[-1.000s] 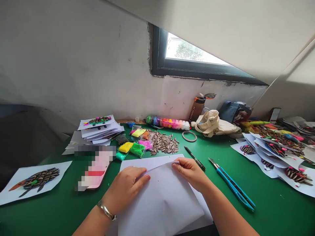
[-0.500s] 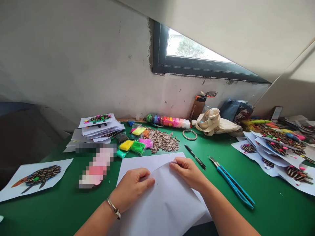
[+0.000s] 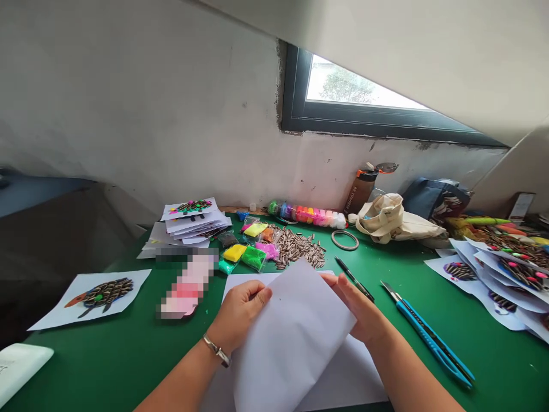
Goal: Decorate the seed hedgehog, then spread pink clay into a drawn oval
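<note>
The white box point(image 3: 22, 371) at near left gets chopped by the frame edge, and the phone point(image 3: 189, 286) is all pixelated.

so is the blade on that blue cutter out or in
Out: the bare metal blade sticks out past the front end of the blue cutter.

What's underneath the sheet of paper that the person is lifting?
Beneath the raised sheet is more white paper on the green table, showing past its far edge and at lower right. The raised sheet covers the middle, so anything there is hidden.
</note>
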### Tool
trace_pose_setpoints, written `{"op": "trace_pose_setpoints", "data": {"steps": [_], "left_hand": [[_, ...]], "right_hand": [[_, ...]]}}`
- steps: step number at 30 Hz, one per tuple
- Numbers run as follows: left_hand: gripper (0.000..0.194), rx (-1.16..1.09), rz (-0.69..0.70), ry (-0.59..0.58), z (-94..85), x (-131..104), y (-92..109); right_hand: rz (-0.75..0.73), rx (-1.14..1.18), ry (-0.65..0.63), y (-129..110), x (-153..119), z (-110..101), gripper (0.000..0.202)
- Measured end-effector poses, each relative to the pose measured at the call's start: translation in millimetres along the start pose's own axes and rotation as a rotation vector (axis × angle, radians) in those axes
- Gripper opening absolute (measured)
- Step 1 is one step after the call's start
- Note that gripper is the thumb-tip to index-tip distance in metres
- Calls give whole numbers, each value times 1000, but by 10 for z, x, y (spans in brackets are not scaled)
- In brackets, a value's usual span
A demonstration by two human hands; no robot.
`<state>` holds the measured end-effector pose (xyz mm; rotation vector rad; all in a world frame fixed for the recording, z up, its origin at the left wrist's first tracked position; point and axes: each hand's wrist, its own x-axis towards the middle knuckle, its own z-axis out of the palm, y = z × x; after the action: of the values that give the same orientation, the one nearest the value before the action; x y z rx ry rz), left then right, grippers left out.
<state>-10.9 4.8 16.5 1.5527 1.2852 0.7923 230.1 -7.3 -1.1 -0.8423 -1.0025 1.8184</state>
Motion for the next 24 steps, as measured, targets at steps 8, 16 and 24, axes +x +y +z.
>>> {"op": "trace_pose_setpoints", "data": {"steps": [8,16,24], "left_hand": [[41,-150,-52,177,-56,73,-116],[41,-168,-28,245,-29,92,-175],[39,-171,-25,286,-18,76,-165]], "right_hand": [[-111,171,47,70,42,18,44],[-106,132,88,103,59,130,42],[10,155,163,246,136,197,36]]}}
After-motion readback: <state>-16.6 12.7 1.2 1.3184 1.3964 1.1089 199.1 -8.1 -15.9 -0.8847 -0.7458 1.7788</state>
